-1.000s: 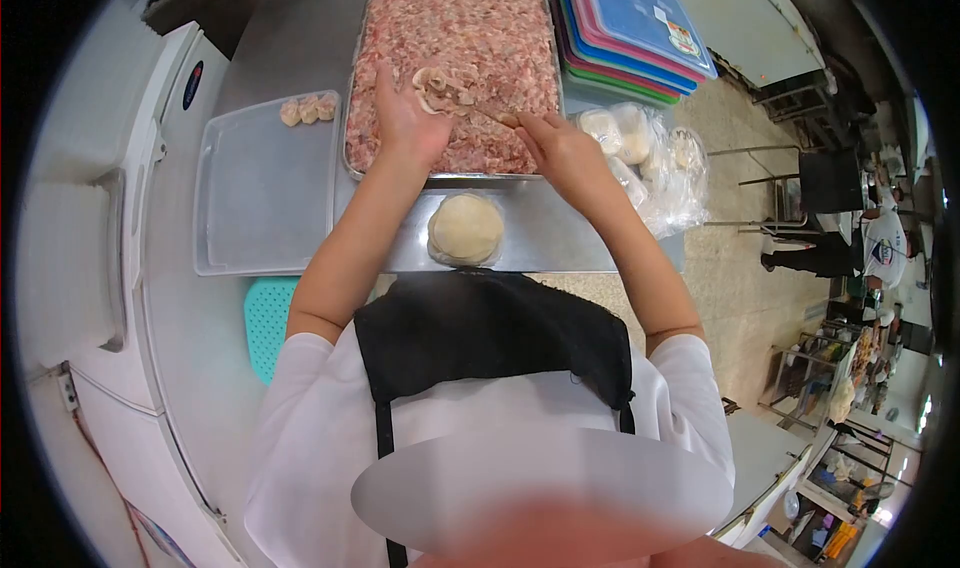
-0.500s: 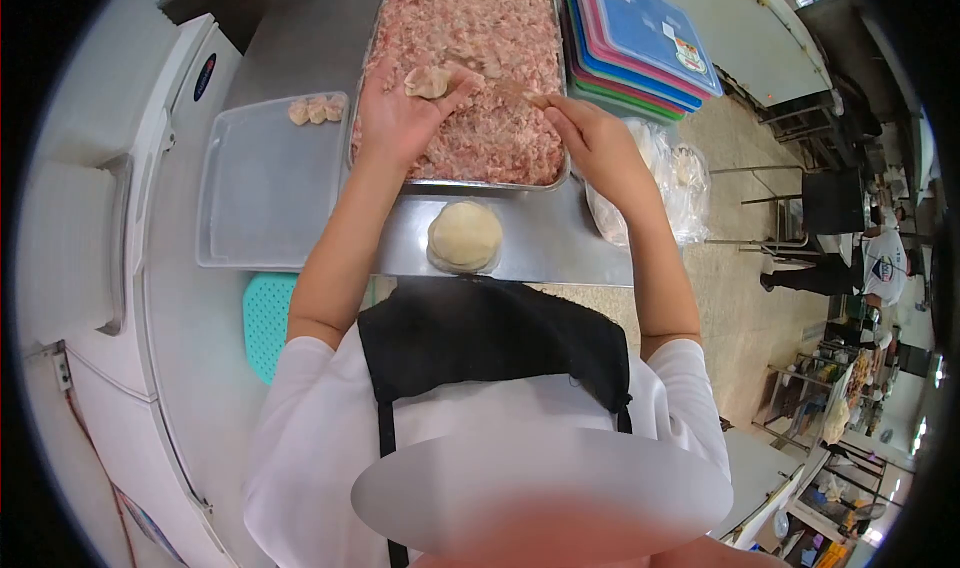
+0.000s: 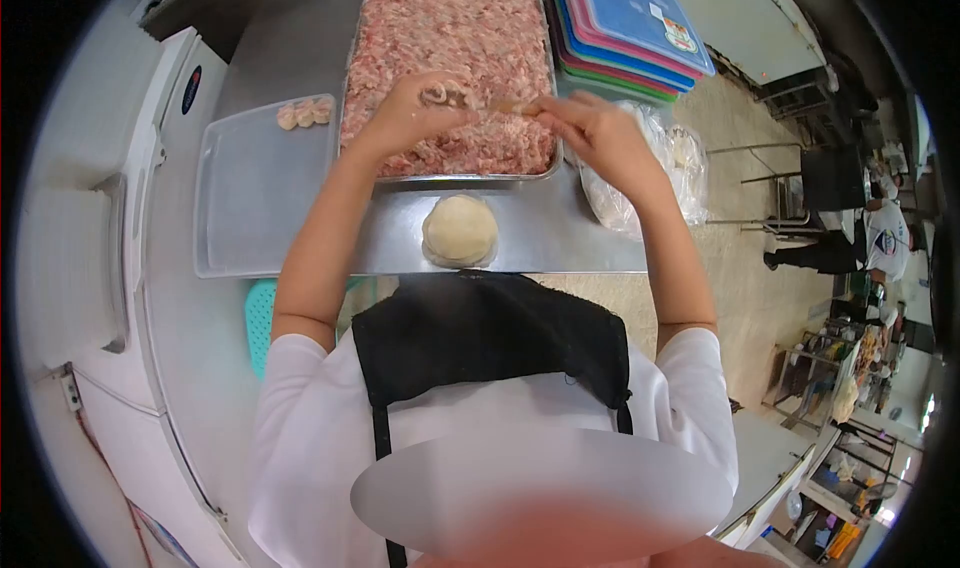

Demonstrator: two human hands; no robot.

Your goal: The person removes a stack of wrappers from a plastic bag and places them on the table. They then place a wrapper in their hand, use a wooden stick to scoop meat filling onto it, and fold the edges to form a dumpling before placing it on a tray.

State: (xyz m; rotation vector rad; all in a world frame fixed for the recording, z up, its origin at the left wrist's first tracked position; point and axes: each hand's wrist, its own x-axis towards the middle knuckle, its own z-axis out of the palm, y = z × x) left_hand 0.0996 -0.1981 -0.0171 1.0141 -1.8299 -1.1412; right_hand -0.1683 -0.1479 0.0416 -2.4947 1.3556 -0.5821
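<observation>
Over the meat tray, my left hand (image 3: pixel 415 123) curls around a dumpling wrapper with some meat at its edge; the fingers partly hide it. My right hand (image 3: pixel 600 138) grips a thin brown spatula (image 3: pixel 512 108), its tip reaching to the left hand and blurred by motion. Beneath both hands lies a large metal tray (image 3: pixel 455 177) full of pink minced meat (image 3: pixel 450 28). A stack of round dough wrappers (image 3: pixel 460 230) sits on the steel table near my apron. Several folded dumplings (image 3: pixel 305 113) are lined up in the upper right corner of a translucent plastic tray (image 3: pixel 265 193).
Stacked coloured lids (image 3: pixel 640 18) stand right of the meat tray, with a clear plastic bag (image 3: pixel 640 178) below them. A turquoise perforated stool (image 3: pixel 260 323) is under the table's left edge. Another person (image 3: pixel 885 238) stands far off to the right.
My left hand has turned and closed more around the wrapper, which lay open on the fingers before. The spatula in my right hand has come up to the left hand. The view has shifted slightly.
</observation>
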